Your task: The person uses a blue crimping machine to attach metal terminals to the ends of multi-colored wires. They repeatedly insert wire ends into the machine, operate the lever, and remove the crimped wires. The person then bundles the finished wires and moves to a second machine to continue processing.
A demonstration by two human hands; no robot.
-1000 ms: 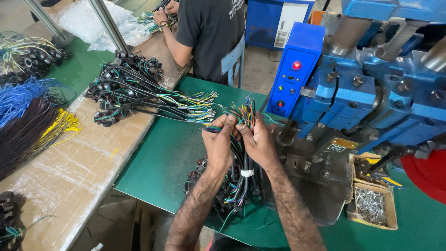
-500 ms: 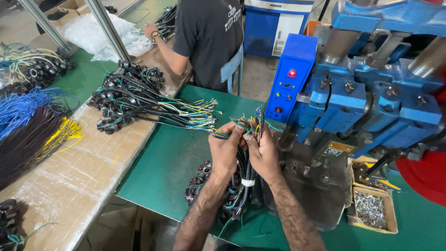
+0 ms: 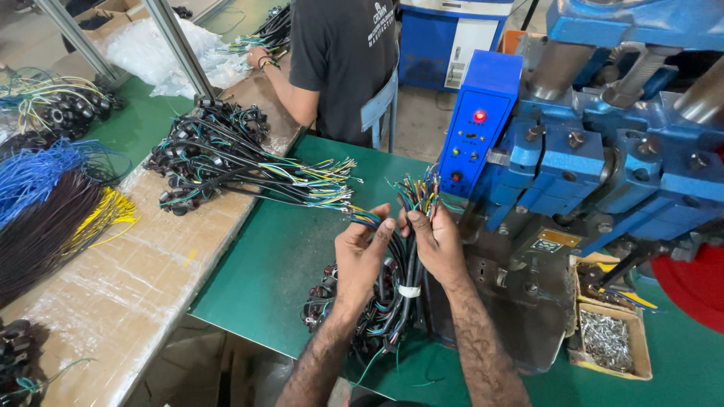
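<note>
— Where is the wire bundle [image 3: 398, 283], and which way does it run?

— It stands between the two hands on the green surface [image 3: 264, 279], just in front of the blue press [image 3: 596, 162]. Its long axis runs from the person's body away toward the machine: black connectors heaped at the near end, a white tie around the middle, and the loose coloured wire ends [image 3: 419, 193] fanning out at the far top.

— What are the hands doing?

— The left hand [image 3: 360, 260] has its fingers [image 3: 379, 230] pinched narrow on a few blue and coloured strands pulled off to the left of the bundle. The right hand [image 3: 437, 245] wraps the upper stem, thumb pressed against it, just below the fanned tips. Both are closed on wire; neither is open.

— Which hand is nearer the tips?

— The right; the ends rise directly above its fingers, toward the press.

— And the feel of the things?

— Thin, flexible insulated wires, smooth and glossy; hard black plastic plugs. A second, similar bunch [image 3: 226, 162] lies to the left, half on a taped cardboard sheet [image 3: 121, 279]. A small box of metal bits [image 3: 607, 339] sits at right. Another person [image 3: 339, 60] works farther back.
</note>
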